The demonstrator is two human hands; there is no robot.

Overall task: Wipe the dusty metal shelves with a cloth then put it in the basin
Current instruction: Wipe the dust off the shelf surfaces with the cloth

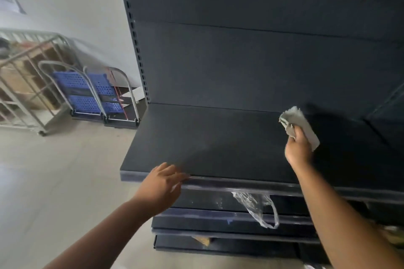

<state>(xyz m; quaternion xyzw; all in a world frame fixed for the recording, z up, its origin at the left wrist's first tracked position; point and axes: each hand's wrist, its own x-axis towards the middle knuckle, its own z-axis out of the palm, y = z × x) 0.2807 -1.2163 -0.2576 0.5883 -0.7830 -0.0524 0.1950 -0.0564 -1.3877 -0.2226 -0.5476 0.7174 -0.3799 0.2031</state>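
The right hand [298, 148] is gripping the bunched cloth [298, 123] with curled fingers, apparently touching the shelf [207, 142] toward its rear right, while the left hand [162, 183] is resting with loosely spread fingers at the front edge.

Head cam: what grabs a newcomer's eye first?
The pale grey cloth, bunched in the right hand over the right part of the dark metal shelf. Next, the left hand, open on the shelf's front edge. Then the clear plastic bag hanging below that edge, and the blue folded trolleys at left.
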